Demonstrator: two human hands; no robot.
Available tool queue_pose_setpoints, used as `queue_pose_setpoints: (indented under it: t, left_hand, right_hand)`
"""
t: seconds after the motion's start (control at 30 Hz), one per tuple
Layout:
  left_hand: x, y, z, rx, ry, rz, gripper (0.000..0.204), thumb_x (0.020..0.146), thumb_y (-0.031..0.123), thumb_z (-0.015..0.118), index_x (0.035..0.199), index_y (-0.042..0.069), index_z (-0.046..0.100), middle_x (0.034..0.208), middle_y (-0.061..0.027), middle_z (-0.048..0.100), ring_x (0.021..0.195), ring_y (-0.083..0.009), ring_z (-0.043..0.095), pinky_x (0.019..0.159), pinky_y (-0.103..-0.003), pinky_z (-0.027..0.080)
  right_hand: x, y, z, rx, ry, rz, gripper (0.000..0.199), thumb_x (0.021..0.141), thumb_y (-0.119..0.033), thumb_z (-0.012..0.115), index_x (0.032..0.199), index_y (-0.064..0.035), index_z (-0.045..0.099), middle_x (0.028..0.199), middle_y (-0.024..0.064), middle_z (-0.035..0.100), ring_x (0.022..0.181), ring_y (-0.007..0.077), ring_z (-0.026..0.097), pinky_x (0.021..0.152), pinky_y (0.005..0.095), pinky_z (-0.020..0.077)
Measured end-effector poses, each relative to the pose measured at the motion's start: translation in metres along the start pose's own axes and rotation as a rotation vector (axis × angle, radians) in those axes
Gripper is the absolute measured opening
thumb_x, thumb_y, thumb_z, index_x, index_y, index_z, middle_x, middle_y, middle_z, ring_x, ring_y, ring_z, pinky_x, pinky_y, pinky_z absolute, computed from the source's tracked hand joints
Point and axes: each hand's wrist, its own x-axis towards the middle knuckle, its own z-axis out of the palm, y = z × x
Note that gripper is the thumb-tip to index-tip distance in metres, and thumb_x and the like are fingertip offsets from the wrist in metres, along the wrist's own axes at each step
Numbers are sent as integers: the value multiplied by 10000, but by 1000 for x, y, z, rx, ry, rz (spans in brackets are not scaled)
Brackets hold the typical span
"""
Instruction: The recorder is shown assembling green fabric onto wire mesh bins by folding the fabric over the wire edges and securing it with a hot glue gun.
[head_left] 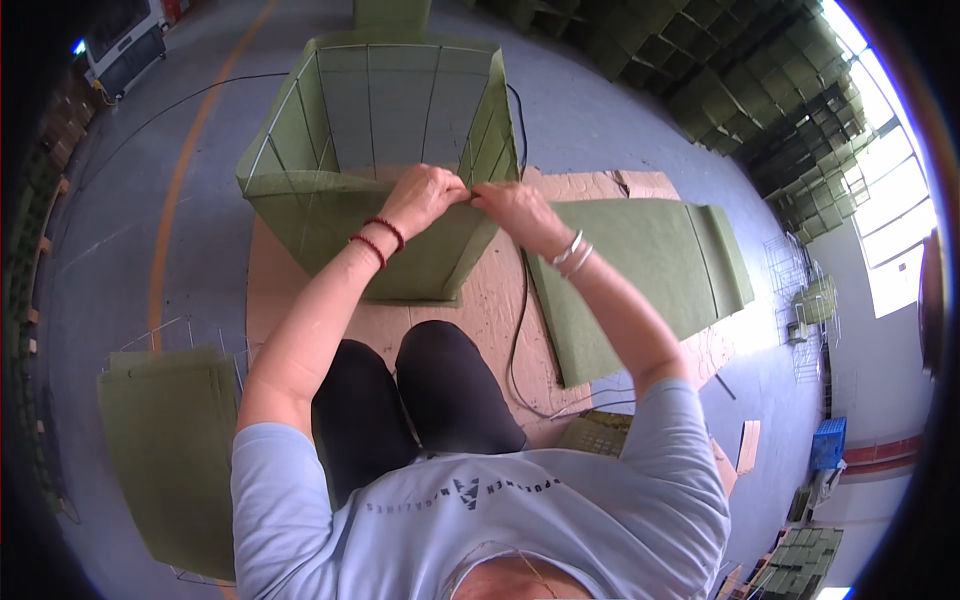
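Note:
An open-topped box of green fabric (370,240) over a thin wire frame (372,110) stands in front of my knees. At the top of its near side, close to the right corner, my left hand (428,197) pinches the fabric edge. My right hand (518,212) is closed on the same rim just beside it, and the fingertips of both hands almost meet. The fingers hide the exact spot they hold. Along the far side and the left side, the fabric follows the upper wire. Bare wires show inside the box.
Flattened cardboard (490,330) lies beneath the box. Folded green fabric panels (630,270) lie to the right, and a stack of green panels (170,450) to the left. A black cable (515,370) runs across the cardboard. Green boxes (740,90) are piled at the far right.

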Motion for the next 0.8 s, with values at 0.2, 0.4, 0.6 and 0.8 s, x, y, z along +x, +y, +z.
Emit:
queue_pose_setpoints:
  t: [0.2, 0.4, 0.6, 0.8]
  left_hand:
    - [-20, 12, 22, 203, 315, 70, 115, 832, 116, 692, 758, 29, 677, 775, -104, 574, 801, -288, 579, 736, -410, 488]
    - [-11, 6, 22, 172, 189, 19, 187, 855, 163, 681, 740, 17, 661, 781, -107, 581, 817, -292, 582, 736, -413, 491]
    - [-13, 4, 16, 208, 210, 74, 210, 866, 182, 678, 729, 24, 656, 771, -105, 587, 822, -288, 591, 731, -420, 500]
    - [-16, 6, 16, 224, 214, 59, 216, 859, 197, 688, 715, 40, 652, 744, -95, 580, 792, -282, 593, 708, -406, 501]
  right_hand:
    - [-7, -7, 7, 60, 108, 58, 149, 925, -171, 603, 851, -42, 592, 741, 173, 654, 728, 361, 660, 625, 455, 499]
    - [0, 5, 0, 148, 1, 116, 205, 934, -228, 604, 873, -39, 654, 732, 187, 652, 734, 380, 651, 646, 464, 499]
    - [13, 17, -13, 422, 13, 120, 209, 958, -223, 586, 956, -32, 670, 802, 184, 668, 750, 375, 652, 676, 426, 509]
    - [-6, 5, 1, 152, 99, -15, 214, 946, -239, 610, 868, -40, 622, 746, 170, 656, 695, 352, 646, 648, 440, 509]
